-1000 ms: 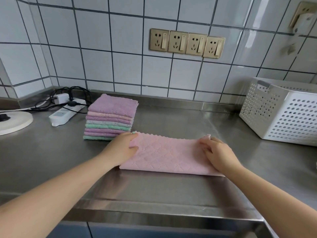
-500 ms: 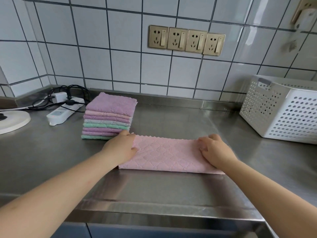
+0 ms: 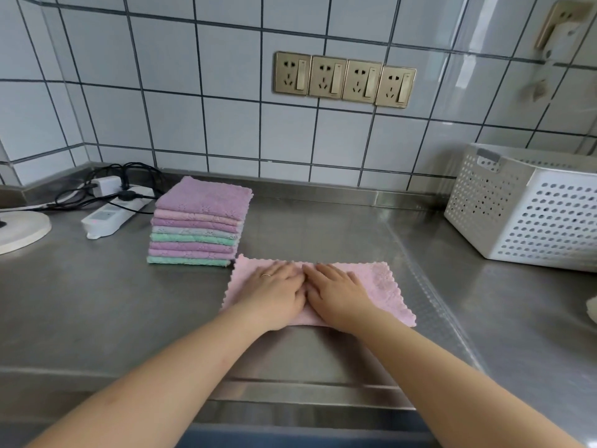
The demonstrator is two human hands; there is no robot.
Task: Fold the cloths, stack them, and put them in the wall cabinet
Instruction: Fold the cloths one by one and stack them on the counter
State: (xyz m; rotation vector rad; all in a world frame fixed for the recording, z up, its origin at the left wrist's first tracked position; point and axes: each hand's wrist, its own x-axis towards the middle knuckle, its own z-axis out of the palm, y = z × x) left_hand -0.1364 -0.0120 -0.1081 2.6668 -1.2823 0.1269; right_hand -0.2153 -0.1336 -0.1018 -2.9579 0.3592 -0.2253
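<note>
One pink cloth lies flat on the steel counter, folded to a wide strip with zigzag edges. Both hands rest palm-down on its middle, side by side and touching: left hand and right hand, fingers straight and pressing, gripping nothing. A ring shows on one left finger.

Just left of and behind the pink cloth stands one stack of folded cloths, eight layers counted: purple, pink, purple, pale grey, green, purple, purple, green. Its front corner sits just beside the pink cloth's far left corner; whether they touch cannot be told.

Further left of the stack: one white power strip with black cables, and one round white object cut off by the frame edge. Well right of the pink cloth, one white perforated basket, its contents hidden. Four sockets on the tiled wall behind.

Bare steel lies between cloth and basket, and from the cloth to the counter's front edge. A pale item at the right frame edge cannot be made out
</note>
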